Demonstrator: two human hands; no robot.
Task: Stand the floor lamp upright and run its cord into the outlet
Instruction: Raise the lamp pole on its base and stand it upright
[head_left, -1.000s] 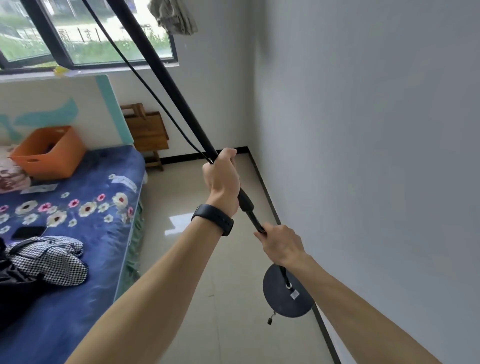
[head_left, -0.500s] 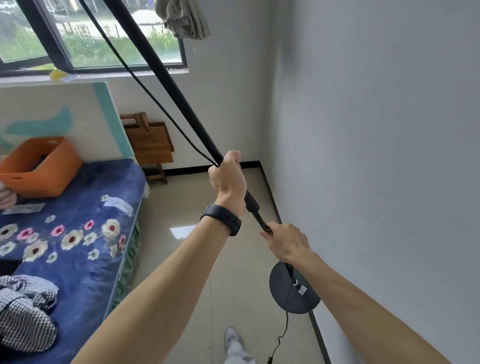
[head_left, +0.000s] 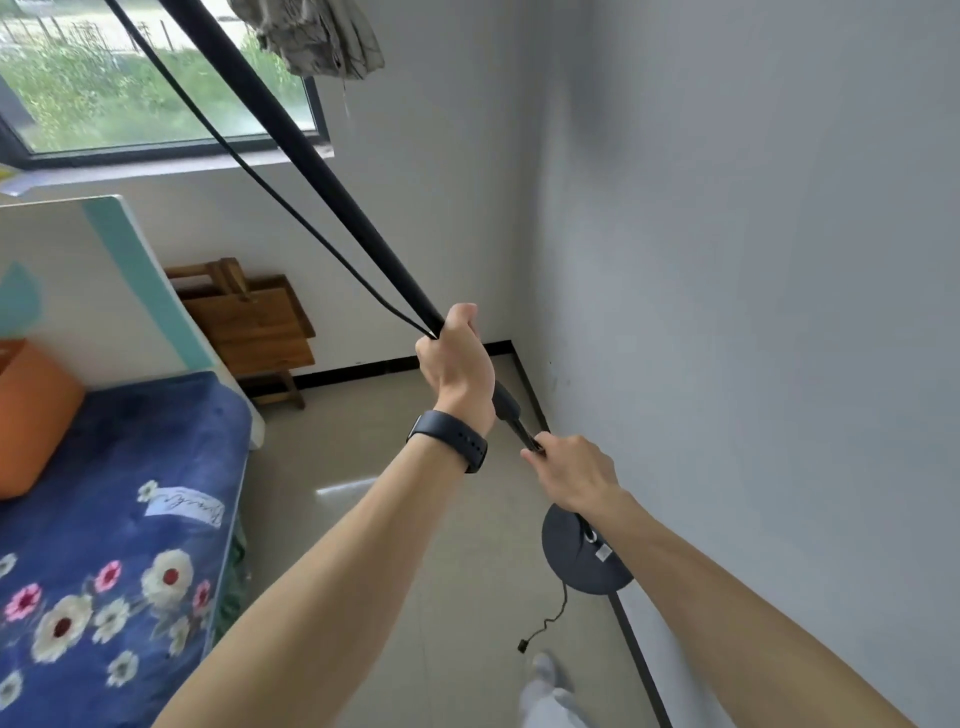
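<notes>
A person stands in the corner of a small room, seen from above their own arms, both bare forearms reaching forward. At the bottom edge, one pale shoe (head_left: 545, 670) shows on the tiled floor (head_left: 415, 571). Just ahead of it lies the loose end of a thin black cord (head_left: 551, 618), its small plug on the floor, not in any outlet.

The cord leads up to the floor lamp's round black base (head_left: 571, 556), which sits low beside the grey wall (head_left: 753, 312) on the right, at the dark skirting strip. Whether the base rests flat on the floor cannot be told.

The right hand (head_left: 571, 475) is closed around the thin lower part of the lamp pole (head_left: 311, 156), just above the base. The left hand (head_left: 457, 358), with a black band (head_left: 452, 441) on its wrist, is closed around the pole higher up, also pinning a black strap or cable (head_left: 270, 202) that runs alongside. The pole tilts up and leftward, out of view past the top edge.

To the left is a bed (head_left: 104, 493) with a blue flowered cover and an orange box (head_left: 31, 415) on it. Beyond stand a folded wooden piece of furniture (head_left: 249, 327) against the far wall, a window (head_left: 130, 88) showing greenery, and a cloth (head_left: 311, 36) hanging near the top.
</notes>
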